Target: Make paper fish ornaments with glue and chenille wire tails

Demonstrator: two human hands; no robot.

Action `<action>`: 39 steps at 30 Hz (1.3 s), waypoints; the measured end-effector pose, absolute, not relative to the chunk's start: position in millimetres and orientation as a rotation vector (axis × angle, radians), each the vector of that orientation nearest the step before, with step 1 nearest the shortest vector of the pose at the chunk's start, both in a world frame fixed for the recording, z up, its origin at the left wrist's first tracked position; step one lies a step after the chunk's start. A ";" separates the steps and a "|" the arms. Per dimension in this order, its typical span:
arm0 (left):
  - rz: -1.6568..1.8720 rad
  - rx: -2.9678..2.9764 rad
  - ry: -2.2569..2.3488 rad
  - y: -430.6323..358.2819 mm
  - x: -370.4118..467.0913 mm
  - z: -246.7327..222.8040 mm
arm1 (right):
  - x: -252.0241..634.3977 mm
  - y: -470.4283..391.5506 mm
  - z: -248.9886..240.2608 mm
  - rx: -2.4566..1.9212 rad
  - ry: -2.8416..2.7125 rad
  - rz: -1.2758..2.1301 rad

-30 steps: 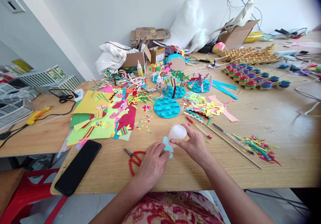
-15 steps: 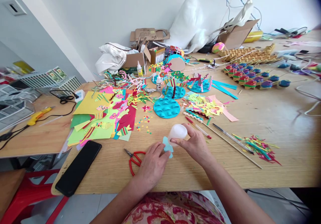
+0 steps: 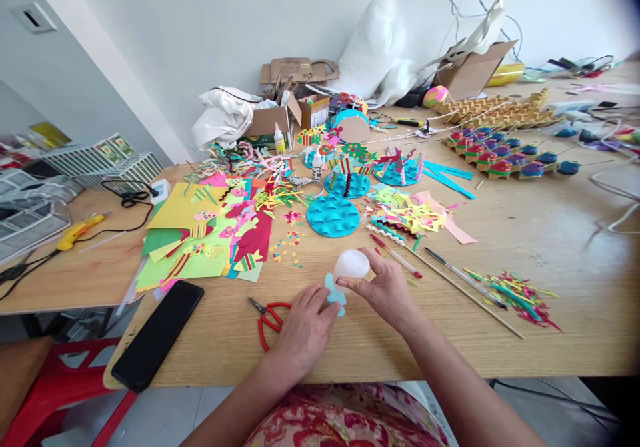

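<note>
Across a wooden table [image 3: 550, 247] rested the person's left hand [image 3: 309, 323], its fingers lowered; whether they pinched or merely pressed could not be told. The right hand [image 3: 387, 289] gripped a tilted white bottle [image 3: 351, 265] close to a small light-blue paper cutout [image 3: 336, 292], which lay at the left fingertips.

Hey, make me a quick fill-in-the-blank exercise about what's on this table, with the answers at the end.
1. The right hand holds a rounded plastic bottle coloured ____.
2. The left hand touches a small, flat paper cutout coloured light ____.
3. The metal-tipped pliers beside the left hand have ____ handles.
4. In this view, the flat, rectangular black phone lies to the ____ of the pliers.

Missing words: white; blue; red; left.
</note>
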State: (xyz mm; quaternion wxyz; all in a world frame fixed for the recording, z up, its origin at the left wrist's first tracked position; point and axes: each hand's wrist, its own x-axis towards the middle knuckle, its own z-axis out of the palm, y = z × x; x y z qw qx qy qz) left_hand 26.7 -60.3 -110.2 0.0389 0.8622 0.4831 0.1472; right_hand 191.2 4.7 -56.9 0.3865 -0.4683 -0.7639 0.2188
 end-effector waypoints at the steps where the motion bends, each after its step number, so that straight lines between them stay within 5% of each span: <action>1: 0.448 2.641 1.481 -60.3 26.8 -109.7 | 190.8 4.7 -56.8 -1.193 -1.943 0.559; 39: 0.441 2.656 1.474 -60.1 27.2 -101.5 | 193.8 6.3 -56.8 -1.188 -1.913 0.676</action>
